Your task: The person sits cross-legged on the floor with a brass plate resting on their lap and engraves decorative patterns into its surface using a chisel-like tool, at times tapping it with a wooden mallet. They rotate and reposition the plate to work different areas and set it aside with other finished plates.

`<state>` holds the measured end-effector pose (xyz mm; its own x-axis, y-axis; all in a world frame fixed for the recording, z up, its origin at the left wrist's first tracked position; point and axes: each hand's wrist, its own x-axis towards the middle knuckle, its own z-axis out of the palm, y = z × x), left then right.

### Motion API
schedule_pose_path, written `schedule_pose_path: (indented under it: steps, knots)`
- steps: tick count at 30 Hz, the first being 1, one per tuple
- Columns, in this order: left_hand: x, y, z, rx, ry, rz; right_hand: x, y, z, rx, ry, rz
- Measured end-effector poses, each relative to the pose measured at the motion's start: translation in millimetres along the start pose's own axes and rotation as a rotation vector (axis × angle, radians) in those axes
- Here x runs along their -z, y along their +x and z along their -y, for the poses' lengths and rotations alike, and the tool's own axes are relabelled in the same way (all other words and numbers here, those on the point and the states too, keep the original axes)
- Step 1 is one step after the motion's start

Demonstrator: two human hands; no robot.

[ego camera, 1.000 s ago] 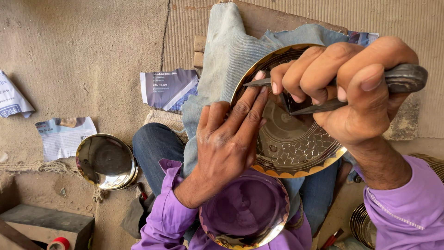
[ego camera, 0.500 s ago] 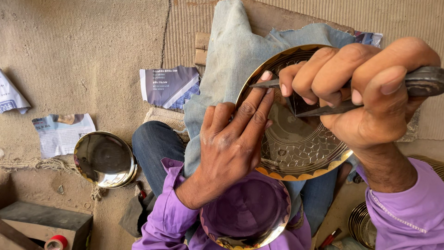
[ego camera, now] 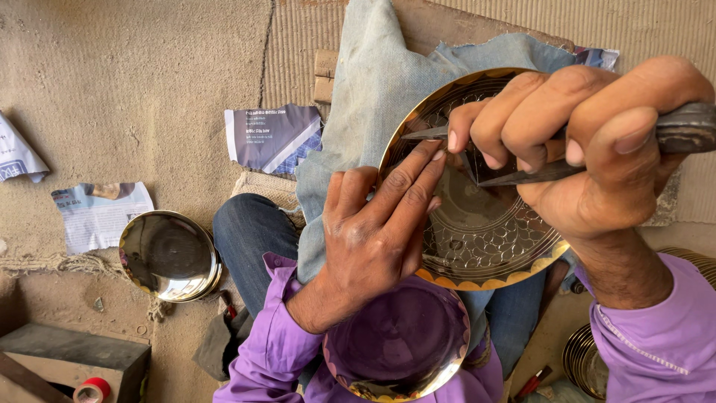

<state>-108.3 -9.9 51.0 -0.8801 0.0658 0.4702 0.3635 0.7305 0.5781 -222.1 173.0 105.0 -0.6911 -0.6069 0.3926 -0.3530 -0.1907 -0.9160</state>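
A graver (ego camera: 522,173) is gripped tightly by the right hand (ego camera: 589,142) (at three o'clock); the engraved plate (ego camera: 477,224) is steadied by the flat, open left hand (ego camera: 380,231).

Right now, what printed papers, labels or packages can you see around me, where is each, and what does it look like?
Printed paper scrap: on the floor beside the blue cloth, dark blue and white, torn.
Newspaper piece: floor at left, above the shiny bowls, white with a colour photo.
Paper scrap: far left edge, white with blue print, cut off.

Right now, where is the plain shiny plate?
In the head view, the plain shiny plate lies on the ground at lower left, below the torn newspaper, beside the person's knee.
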Motion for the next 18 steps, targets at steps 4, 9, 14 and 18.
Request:
schedule_pose_path:
  steps: [4, 9, 14, 18]
  knots:
    - [-1.6, -0.5, 0.5, 0.008, -0.012, 0.000, 1.3, 0.8, -4.4, 0.023, 0.066, 0.037]
    - [-1.5, -1.1, 0.3, 0.013, -0.008, 0.000, 2.1, -2.4, -8.0, 0.032, 0.058, 0.047]
    - [-1.3, -2.7, -0.4, 0.014, -0.015, -0.005, -1.6, -6.0, -6.9, 0.033, 0.043, -0.021]
    - [-2.4, -4.2, 0.2, 0.009, -0.008, -0.005, -2.4, -2.0, -4.3, 0.056, 0.073, 0.031]
